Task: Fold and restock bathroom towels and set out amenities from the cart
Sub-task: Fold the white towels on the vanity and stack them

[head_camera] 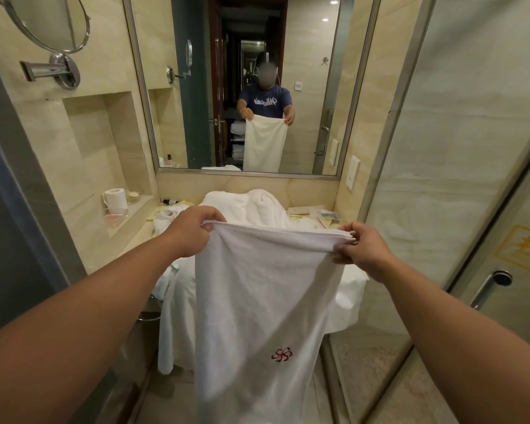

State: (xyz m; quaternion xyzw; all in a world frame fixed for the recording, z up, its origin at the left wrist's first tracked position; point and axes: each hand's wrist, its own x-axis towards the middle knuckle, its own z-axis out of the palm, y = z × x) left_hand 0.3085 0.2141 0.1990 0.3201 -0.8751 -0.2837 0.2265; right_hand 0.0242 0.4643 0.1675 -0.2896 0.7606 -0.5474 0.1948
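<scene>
Both arms reach forward at about the same height, and a white towel (263, 301) hangs between the hands in front of the bathroom counter (326, 222). The left hand (193, 231) grips the towel's top left corner, with its fingers curled down over the edge and the back of the hand facing the camera. The right hand (361, 250) pinches the top right corner between thumb and fingers, and more than one layer of cloth shows there at the edge. The top edge runs nearly taut from hand to hand, sagging only a little. The towel drops straight down past the bottom of the view. A small red emblem (282, 355) is stitched on its lower part.

Behind the held towel, a loose heap of white towels (251, 206) covers most of the counter and spills over its front edge. Small packets (306, 211) lie on the counter to the right of the heap, and a small dark bottle (169, 201) lies to the left. In the wall niche (98, 142) on the left stand a roll of toilet paper (116, 198) and a glass (116, 214).

The wall mirror (312, 87) reflects the person holding the towel up by its two top corners, with stacked white linen (237, 130) on shelves behind. A round mirror (52, 19) is mounted on the left wall. A glass door (459, 148) with a metal handle (487, 286) stands on the right.
</scene>
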